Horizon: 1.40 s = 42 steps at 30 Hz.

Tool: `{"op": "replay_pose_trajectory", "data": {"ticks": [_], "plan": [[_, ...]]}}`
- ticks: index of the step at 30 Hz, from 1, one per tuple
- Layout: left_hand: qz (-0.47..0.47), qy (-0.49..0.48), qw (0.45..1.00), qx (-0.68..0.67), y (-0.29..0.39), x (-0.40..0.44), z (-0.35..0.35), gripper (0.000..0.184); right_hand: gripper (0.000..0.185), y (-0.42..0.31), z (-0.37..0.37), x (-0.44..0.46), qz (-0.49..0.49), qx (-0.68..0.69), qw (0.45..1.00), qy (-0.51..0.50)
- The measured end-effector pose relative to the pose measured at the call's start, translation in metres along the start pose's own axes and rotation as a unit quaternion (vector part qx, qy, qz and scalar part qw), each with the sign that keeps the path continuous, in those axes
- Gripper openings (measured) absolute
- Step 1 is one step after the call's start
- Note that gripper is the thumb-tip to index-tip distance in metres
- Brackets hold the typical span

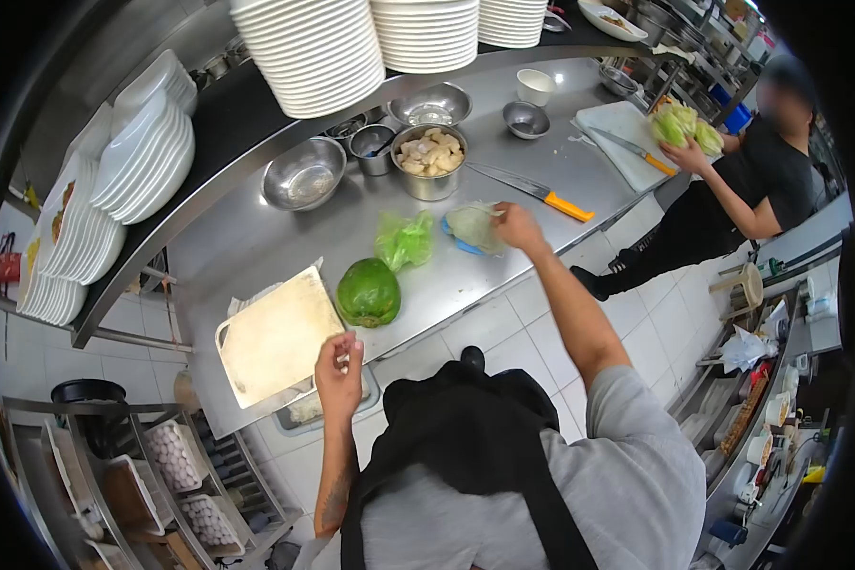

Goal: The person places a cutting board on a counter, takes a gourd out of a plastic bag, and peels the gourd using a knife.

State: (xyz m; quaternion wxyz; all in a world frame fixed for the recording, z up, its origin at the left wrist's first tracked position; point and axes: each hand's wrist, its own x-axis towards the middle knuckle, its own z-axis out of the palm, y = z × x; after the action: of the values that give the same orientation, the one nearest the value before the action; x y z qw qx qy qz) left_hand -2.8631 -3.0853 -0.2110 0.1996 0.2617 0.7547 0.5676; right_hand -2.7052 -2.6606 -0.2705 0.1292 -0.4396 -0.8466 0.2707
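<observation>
At ctr (304,242), grn fruit (369,294), R hand (518,227) w/ bundle (473,230)

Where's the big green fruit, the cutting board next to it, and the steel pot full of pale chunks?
Green fruit (369,294): head view, middle of its skin.
Cutting board (280,337): head view, middle of its flat top.
Steel pot (429,187): head view, its outer wall.

I looked down on a floor of large, pale square tiles (484,344), with a long, grey stainless-steel worktable (256,242) running across it beneath a black overhead shelf (214,106) that bowed in my wide lens. A grey metal rack (152,410) filled the lower left, while on my right I saw a beige round-topped stool (748,283) near cluttered shelving under bright light.
</observation>
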Motion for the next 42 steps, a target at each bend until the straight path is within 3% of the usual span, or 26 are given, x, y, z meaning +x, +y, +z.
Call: {"op": "replay_pose_trajectory", "data": {"ticks": [2, 3, 5, 9, 11, 13, 14, 16, 17, 20, 22, 23, 25, 26, 27, 29, 30, 32, 34, 35, 36, 37, 39, 42], "plan": [[-0.051, -0.024, 0.998, -0.028, -0.011, -0.020, 0.008, 0.024, 0.041, 0.033, -0.027, 0.008, 0.039, -0.126, 0.991, -0.025], [-0.050, -0.021, 0.998, -0.025, -0.017, -0.031, 0.011, 0.024, 0.041, 0.054, -0.026, 0.019, 0.037, -0.123, 0.991, -0.026], [-0.100, -0.064, 0.993, -0.021, -0.027, -0.044, 0.021, 0.024, 0.055, 0.110, -0.020, 0.036, -0.037, -0.347, 0.936, 0.039], [-0.099, -0.091, 0.990, 0.033, -0.015, -0.039, 0.049, 0.024, 0.059, 0.132, -0.049, 0.048, 0.117, -0.231, 0.966, -0.010], [-0.045, -0.104, 0.987, 0.117, 0.000, -0.028, 0.065, 0.024, 0.066, 0.116, -0.059, 0.041, 0.154, -0.235, 0.959, -0.021], [0.080, -0.072, 0.969, 0.222, 0.025, -0.003, 0.074, 0.026, 0.076, 0.120, -0.042, 0.041, 0.125, -0.088, 0.988, -0.033], [0.125, -0.058, 0.964, 0.227, 0.035, 0.016, 0.076, 0.027, 0.072, 0.115, -0.033, 0.035, 0.118, -0.054, 0.991, -0.027], [0.132, 0.030, 0.946, 0.293, 0.039, 0.044, 0.069, 0.038, 0.064, 0.117, -0.013, 0.009, 0.073, -0.008, 0.997, 0.008], [0.093, 0.067, 0.940, 0.321, 0.038, 0.054, 0.062, 0.045, 0.059, 0.121, -0.005, -0.012, 0.038, 0.010, 0.999, 0.037], [0.052, 0.123, 0.925, 0.356, 0.029, 0.064, 0.039, 0.052, 0.055, 0.070, -0.023, -0.101, 0.092, 0.191, 0.977, 0.036], [-0.028, 0.097, 0.948, 0.302, 0.016, 0.066, 0.029, 0.059, 0.054, 0.064, -0.008, -0.146, 0.122, 0.322, 0.938, -0.050], [-0.014, 0.076, 0.948, 0.310, -0.001, 0.075, 0.021, 0.070, 0.053, 0.050, -0.002, -0.163, 0.143, 0.388, 0.903, -0.116], [-0.051, 0.058, 0.948, 0.310, -0.018, 0.101, 0.018, 0.082, 0.049, 0.030, 0.023, -0.184, 0.014, 0.287, 0.948, -0.140], [-0.073, 0.048, 0.955, 0.285, -0.022, 0.117, 0.020, 0.088, 0.049, 0.022, 0.042, -0.189, -0.056, 0.204, 0.972, -0.099], [-0.092, 0.039, 0.961, 0.257, -0.027, 0.129, 0.026, 0.095, 0.049, 0.001, 0.040, -0.188, -0.062, 0.200, 0.973, -0.098], [-0.124, -0.035, 0.970, 0.204, -0.039, 0.136, 0.046, 0.100, 0.054, -0.049, 0.034, -0.181, 0.076, 0.307, 0.913, -0.256], [-0.076, -0.034, 0.970, 0.229, -0.034, 0.125, 0.055, 0.103, 0.054, -0.064, 0.045, -0.181, 0.073, 0.302, 0.916, -0.254], [-0.020, -0.039, 0.968, 0.246, -0.024, 0.093, 0.065, 0.107, 0.057, -0.082, 0.087, -0.180, 0.023, 0.443, 0.890, -0.105], [0.121, -0.013, 0.962, 0.245, -0.027, 0.062, 0.066, 0.111, 0.058, -0.078, 0.137, -0.177, -0.006, 0.370, 0.927, -0.064], [0.127, -0.011, 0.965, 0.228, -0.032, 0.058, 0.060, 0.111, 0.059, -0.078, 0.147, -0.173, -0.038, 0.299, 0.953, -0.029], [0.121, -0.027, 0.976, 0.177, -0.040, 0.057, 0.054, 0.110, 0.059, -0.096, 0.140, -0.182, 0.016, 0.368, 0.928, -0.060], [0.113, -0.041, 0.985, 0.126, -0.046, 0.058, 0.044, 0.110, 0.059, -0.109, 0.141, -0.185, 0.007, 0.354, 0.934, -0.056], [0.065, -0.024, 0.997, 0.045, -0.059, 0.066, 0.025, 0.106, 0.050, -0.139, 0.153, -0.197, 0.008, 0.444, 0.894, 0.047], [0.067, 0.000, 0.996, -0.058, -0.062, 0.070, -0.020, 0.109, 0.037, -0.197, 0.144, -0.212, -0.045, 0.421, 0.906, -0.008]]}}
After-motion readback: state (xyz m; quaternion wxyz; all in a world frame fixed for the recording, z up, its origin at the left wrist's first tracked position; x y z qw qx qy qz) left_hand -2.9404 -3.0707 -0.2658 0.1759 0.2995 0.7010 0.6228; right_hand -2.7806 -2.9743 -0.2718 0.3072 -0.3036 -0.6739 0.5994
